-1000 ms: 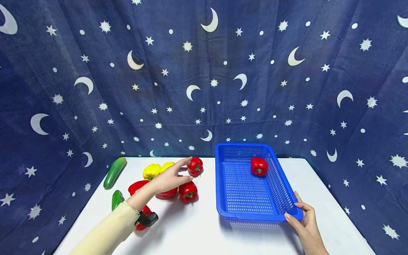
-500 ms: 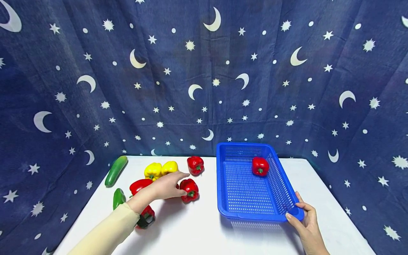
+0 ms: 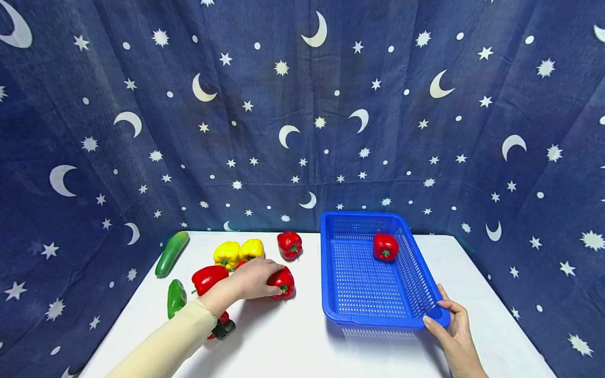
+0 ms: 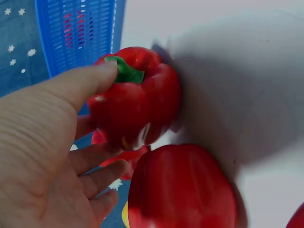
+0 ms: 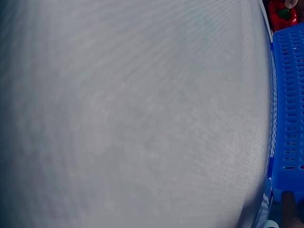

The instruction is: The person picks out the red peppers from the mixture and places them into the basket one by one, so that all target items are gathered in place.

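My left hand [image 3: 252, 281] reaches across the pile and grips a red bell pepper [image 3: 286, 278], thumb and fingers on opposite sides. In the left wrist view the thumb lies at the green stem of this pepper [image 4: 142, 99], and the fingers pass behind and below it. A second red bell pepper [image 4: 185, 185] lies close under those fingers. My right hand [image 3: 457, 336] pinches the near right corner of a blue perforated basket [image 3: 326, 278], thumb over the rim. One red bell pepper [image 3: 385, 247] sits inside the basket towards its far right.
Two yellow bell peppers [image 3: 227, 254] and another red pepper [image 3: 290, 245] stand at the back. Left of my hand lie a red pepper [image 3: 208, 278], a smaller green vegetable [image 3: 176, 298] and a long cucumber [image 3: 171, 254]. A starry blue curtain [image 3: 302, 131] surrounds the white table [image 3: 302, 341].
My left hand has come down from above the red peppers and closed round the front one. The right hand and the basket have stayed in place.
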Action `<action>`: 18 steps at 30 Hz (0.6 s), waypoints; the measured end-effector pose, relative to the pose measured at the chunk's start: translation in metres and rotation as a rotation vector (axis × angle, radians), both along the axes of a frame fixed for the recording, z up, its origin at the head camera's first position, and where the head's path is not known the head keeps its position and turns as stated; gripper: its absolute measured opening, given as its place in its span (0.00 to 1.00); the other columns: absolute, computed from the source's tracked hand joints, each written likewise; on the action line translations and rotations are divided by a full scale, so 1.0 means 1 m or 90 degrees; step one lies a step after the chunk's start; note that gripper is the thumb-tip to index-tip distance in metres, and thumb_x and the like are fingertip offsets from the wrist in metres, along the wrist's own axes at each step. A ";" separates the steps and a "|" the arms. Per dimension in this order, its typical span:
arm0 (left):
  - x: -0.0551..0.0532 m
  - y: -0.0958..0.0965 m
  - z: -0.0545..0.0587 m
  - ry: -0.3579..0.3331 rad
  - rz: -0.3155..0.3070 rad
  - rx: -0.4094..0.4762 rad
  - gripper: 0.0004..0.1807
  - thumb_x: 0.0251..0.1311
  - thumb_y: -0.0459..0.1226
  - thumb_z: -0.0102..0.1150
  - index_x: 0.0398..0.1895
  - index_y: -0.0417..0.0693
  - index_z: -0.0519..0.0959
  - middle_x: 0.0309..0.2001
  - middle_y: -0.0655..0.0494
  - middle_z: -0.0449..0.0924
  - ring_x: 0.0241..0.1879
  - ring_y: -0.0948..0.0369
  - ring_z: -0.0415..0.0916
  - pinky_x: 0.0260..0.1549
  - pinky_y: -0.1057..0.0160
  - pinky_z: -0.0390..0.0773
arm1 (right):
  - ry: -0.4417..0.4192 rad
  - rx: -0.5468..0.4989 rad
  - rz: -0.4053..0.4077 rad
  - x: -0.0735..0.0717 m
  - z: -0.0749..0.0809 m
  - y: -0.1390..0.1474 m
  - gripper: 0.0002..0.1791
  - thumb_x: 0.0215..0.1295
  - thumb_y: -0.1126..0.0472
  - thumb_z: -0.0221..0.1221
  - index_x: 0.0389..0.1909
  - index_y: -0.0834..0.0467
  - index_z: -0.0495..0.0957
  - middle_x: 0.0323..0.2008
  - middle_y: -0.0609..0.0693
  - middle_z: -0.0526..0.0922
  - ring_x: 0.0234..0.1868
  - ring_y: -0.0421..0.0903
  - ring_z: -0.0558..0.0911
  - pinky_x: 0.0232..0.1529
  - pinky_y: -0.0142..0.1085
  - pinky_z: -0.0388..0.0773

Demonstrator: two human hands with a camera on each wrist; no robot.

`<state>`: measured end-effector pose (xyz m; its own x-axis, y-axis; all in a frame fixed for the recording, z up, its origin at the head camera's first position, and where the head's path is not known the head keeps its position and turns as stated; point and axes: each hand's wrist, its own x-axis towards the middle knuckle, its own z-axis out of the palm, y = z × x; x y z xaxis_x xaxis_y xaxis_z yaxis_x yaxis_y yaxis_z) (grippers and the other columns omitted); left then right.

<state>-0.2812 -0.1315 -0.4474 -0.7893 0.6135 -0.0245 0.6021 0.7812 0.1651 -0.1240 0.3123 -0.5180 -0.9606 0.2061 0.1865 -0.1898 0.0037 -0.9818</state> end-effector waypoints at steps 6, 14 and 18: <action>0.006 0.007 -0.003 -0.020 -0.017 0.018 0.32 0.58 0.50 0.73 0.65 0.50 0.79 0.57 0.54 0.80 0.55 0.55 0.78 0.56 0.50 0.79 | 0.004 -0.003 0.006 0.000 0.000 0.000 0.28 0.75 0.71 0.55 0.64 0.51 0.51 0.83 0.53 0.33 0.81 0.52 0.44 0.57 0.15 0.66; 0.013 0.015 -0.012 -0.109 -0.001 0.109 0.33 0.60 0.48 0.71 0.68 0.50 0.76 0.62 0.50 0.75 0.56 0.55 0.77 0.56 0.51 0.80 | 0.018 -0.007 0.012 0.000 0.001 0.000 0.27 0.75 0.72 0.54 0.64 0.54 0.51 0.83 0.55 0.33 0.81 0.50 0.45 0.58 0.16 0.67; 0.017 0.016 -0.018 -0.178 0.041 0.166 0.36 0.59 0.47 0.72 0.71 0.54 0.73 0.69 0.45 0.67 0.59 0.51 0.75 0.54 0.47 0.81 | 0.015 -0.006 0.011 0.001 0.001 0.001 0.28 0.75 0.72 0.54 0.64 0.53 0.51 0.83 0.54 0.32 0.81 0.51 0.45 0.57 0.16 0.67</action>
